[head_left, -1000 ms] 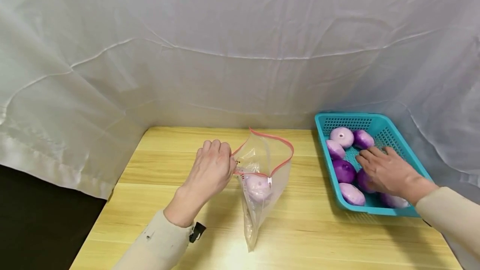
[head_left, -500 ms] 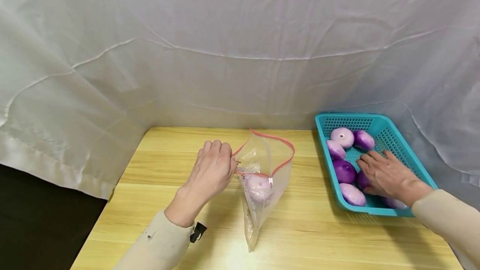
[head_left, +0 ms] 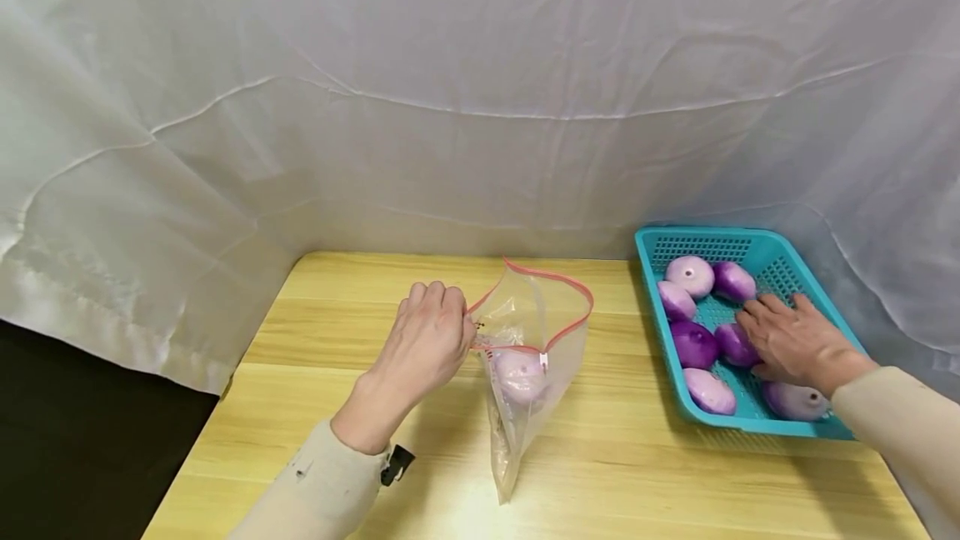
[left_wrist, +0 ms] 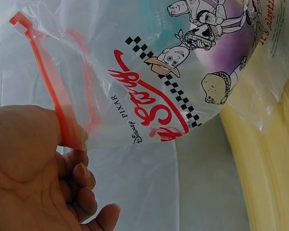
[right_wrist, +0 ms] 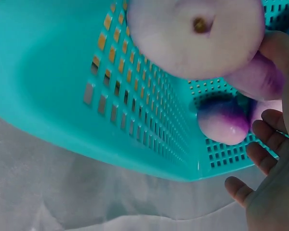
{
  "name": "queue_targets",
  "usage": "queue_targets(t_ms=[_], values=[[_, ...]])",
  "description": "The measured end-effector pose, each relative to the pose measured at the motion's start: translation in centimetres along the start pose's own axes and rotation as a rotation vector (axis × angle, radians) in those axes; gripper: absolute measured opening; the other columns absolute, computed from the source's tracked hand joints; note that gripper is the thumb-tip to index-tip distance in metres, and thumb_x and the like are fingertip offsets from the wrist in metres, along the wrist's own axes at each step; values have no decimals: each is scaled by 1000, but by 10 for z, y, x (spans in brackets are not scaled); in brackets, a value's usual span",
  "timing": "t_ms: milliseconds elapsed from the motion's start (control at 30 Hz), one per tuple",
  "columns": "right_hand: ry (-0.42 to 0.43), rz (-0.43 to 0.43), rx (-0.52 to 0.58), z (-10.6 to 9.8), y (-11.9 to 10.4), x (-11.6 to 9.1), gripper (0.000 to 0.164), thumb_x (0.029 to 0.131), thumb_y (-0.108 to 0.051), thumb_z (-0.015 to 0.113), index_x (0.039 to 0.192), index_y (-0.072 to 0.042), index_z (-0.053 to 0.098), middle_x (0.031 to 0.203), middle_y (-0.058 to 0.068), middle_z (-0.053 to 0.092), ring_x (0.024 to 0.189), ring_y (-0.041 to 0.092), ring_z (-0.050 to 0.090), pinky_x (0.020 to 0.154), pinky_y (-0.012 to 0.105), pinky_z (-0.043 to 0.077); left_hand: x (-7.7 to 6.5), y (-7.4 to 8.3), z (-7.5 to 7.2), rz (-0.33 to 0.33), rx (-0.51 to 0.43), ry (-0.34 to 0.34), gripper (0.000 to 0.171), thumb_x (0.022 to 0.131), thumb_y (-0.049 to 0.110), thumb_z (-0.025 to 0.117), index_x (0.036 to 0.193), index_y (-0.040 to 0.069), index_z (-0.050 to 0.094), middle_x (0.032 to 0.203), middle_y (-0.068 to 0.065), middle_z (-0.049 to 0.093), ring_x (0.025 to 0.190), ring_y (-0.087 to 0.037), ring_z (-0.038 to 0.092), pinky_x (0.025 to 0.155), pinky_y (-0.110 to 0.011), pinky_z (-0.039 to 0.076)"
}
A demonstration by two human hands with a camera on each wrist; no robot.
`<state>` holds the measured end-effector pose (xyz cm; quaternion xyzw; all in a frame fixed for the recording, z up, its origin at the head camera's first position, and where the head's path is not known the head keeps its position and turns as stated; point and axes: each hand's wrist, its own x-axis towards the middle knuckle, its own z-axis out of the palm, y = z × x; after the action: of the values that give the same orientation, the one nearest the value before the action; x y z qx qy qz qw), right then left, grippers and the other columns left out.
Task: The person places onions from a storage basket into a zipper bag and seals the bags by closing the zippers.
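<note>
My left hand [head_left: 431,336] pinches the red zip edge of a clear zip bag [left_wrist: 149,91] printed with cartoon figures. The bag's mouth gapes, and one pale purple onion [head_left: 520,375] is inside. At the right, my right hand [head_left: 797,342] reaches into a turquoise basket [head_left: 675,394]. Its thumb and loosely spread fingers are about a purple onion [head_left: 737,345]; the frames do not show a firm grip. Other onions lie around it: a whitish one [head_left: 690,276], a dark purple one [head_left: 693,344] and a two-toned one [head_left: 795,401] below the hand.
Light wooden table [head_left: 315,340] under the bag and basket. Grey cloth [head_left: 465,173] hangs behind and at both sides, close to the basket's back and right. A dark area [head_left: 82,440] lies beyond the table's left edge.
My right hand has shifted slightly right in the basket. The onion beside it has moved a little farther back, and the onion below the hand shows more. The left hand still holds the bag.
</note>
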<state>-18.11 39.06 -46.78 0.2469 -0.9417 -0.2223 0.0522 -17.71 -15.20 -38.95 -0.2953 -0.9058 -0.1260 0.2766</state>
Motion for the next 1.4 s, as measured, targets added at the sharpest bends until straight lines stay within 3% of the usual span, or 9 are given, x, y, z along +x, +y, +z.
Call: queue_targets(t_ms=[300,500,567,700,967,1200,1400], values=[[-16,-106,-4,7,5,7,85,66,-42,97,136,-8,64,133,20,64,125,45,56,97,72,47,0,-1,2,4,-10,1,23,89,5,66,74,10,49,72,4,29,66,-21,33,60,-27,24],[19,-145,-14,13,10,13,65,73,-21,93,133,-15,68,129,18,67,123,45,59,96,71,48,-1,-1,2,1,-8,-7,23,90,6,66,74,10,50,72,5,28,67,-21,34,60,-27,25],[37,-130,-17,16,13,12,62,73,-25,93,129,-13,68,124,18,68,118,44,59,93,70,48,-1,-1,3,-4,-11,-21,22,90,6,66,75,10,50,72,4,29,67,-21,34,60,-27,25],[63,-71,-16,22,20,10,70,62,-43,96,114,-7,65,110,17,67,103,42,58,82,66,49,-1,-2,4,-14,-22,-55,19,91,7,65,76,10,53,71,3,34,67,-21,35,60,-27,25],[-14,55,-40,21,29,5,64,69,-58,88,92,-2,68,89,16,63,86,38,55,69,56,46,-1,-3,4,-35,-33,-102,17,94,10,63,79,10,54,72,1,40,70,-22,37,61,-28,28],[6,11,35,26,28,6,57,68,-36,95,105,-7,63,101,17,67,94,40,60,74,59,50,-2,-2,4,-27,-33,-98,19,94,9,62,78,10,52,72,1,38,69,-22,36,61,-28,28],[12,6,17,32,28,5,43,76,-16,87,108,-7,60,102,17,64,93,39,58,71,57,49,-2,-1,3,-45,-47,-114,18,94,9,62,79,10,53,72,1,39,70,-22,37,61,-28,29]])
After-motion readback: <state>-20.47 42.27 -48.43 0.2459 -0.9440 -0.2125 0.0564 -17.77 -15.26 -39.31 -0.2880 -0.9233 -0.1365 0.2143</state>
